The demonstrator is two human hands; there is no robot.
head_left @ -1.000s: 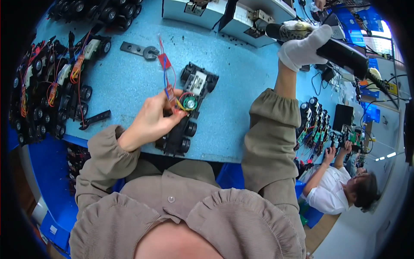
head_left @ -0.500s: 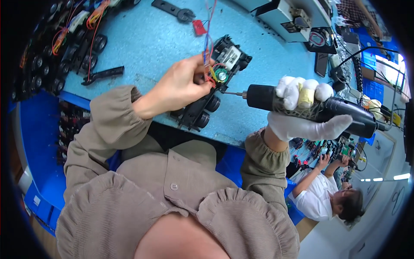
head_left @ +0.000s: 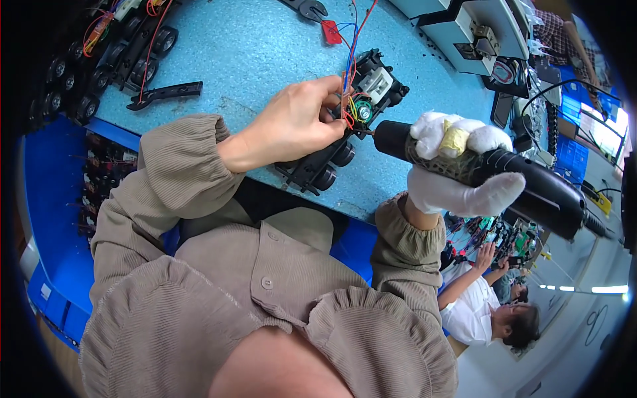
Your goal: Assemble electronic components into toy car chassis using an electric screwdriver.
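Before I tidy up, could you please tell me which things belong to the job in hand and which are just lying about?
In use:
wheeled chassis
coloured wires, in the left hand
power driver, in the right hand

Lying about, apparently:
lower wrench-shaped piece
upper wrench-shaped piece

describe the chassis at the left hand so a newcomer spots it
On the blue tabletop, find the bare left hand. That hand reaches over a black wheeled chassis with a white block. Unlike the chassis crowded at the table's left, it stands apart and shows a round green part.
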